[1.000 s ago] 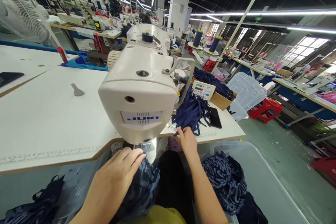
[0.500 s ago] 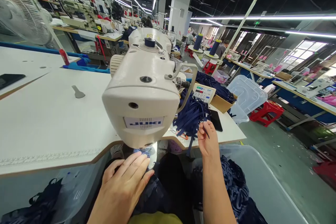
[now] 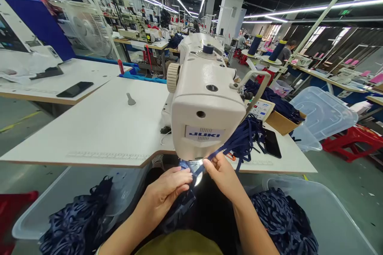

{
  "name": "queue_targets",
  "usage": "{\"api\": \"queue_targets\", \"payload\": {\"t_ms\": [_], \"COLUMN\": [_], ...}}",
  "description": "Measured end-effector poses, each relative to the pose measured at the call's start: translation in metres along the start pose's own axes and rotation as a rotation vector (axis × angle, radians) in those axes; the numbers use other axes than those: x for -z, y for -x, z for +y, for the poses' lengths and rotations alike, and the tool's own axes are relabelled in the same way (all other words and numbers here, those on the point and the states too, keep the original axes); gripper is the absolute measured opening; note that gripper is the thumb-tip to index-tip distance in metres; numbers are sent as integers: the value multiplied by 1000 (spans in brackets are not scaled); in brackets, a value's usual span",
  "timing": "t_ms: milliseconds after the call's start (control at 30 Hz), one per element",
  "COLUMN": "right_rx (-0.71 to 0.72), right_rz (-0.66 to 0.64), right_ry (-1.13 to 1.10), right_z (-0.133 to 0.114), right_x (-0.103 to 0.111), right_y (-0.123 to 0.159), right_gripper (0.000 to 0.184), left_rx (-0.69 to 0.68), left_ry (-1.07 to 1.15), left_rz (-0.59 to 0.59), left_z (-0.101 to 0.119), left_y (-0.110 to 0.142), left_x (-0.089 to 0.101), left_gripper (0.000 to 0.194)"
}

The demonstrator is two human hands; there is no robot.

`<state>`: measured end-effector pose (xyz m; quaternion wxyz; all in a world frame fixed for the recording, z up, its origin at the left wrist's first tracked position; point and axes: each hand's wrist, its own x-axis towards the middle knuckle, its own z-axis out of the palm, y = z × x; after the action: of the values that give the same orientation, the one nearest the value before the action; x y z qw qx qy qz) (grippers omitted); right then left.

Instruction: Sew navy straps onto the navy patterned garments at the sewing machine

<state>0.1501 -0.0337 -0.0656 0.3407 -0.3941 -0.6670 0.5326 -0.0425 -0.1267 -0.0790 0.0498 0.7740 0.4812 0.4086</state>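
Note:
A cream JUKI sewing machine [image 3: 206, 99] stands on the white table [image 3: 98, 127] right in front of me. My left hand [image 3: 167, 191] is closed on dark navy patterned fabric [image 3: 179, 207] just below the machine's head. My right hand [image 3: 223, 173] pinches a navy strap [image 3: 221, 150] that runs up to a heap of navy straps [image 3: 249, 135] on the table to the right. Both hands meet under the needle area, which the machine's head hides.
Clear plastic bins with navy fabric stand at lower left [image 3: 68, 215] and lower right [image 3: 299, 219]. A black phone [image 3: 272, 143], a control panel [image 3: 260, 108] and a cardboard box [image 3: 284, 121] lie right of the machine. Red stools [image 3: 353, 137], other workstations and a fan [image 3: 89, 28] surround.
My right hand drew a navy strap from the heap on the table down to the needle area. My left hand curled onto the fabric. My view swung to the left.

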Motion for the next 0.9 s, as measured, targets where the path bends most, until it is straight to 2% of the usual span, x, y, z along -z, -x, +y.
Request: {"api": "queue_targets", "payload": {"t_ms": [100, 267, 400, 633, 767, 900], "right_rx": [28, 4, -22, -29, -26, -41], "right_rz": [-12, 13, 14, 25, 30, 22], "right_ry": [81, 78, 19, 2, 16, 8], "right_z": [0, 2, 4, 7, 7, 4], "right_x": [-2, -7, -8, -12, -12, -11], "right_y": [1, 3, 3, 5, 4, 4], "right_gripper": [17, 19, 20, 18, 16, 16], "left_rx": [-112, -218, -179, -178, -214, -180], "left_ry": [-67, -240, -227, -208, -266, -255], "left_rz": [-34, 53, 76, 32, 77, 94], "left_z": [2, 10, 10, 4, 6, 7], "left_y": [-3, -9, -6, 0, -1, 1], "left_x": [1, 0, -2, -4, -7, -8], "left_gripper": [24, 22, 23, 23, 24, 25]}}
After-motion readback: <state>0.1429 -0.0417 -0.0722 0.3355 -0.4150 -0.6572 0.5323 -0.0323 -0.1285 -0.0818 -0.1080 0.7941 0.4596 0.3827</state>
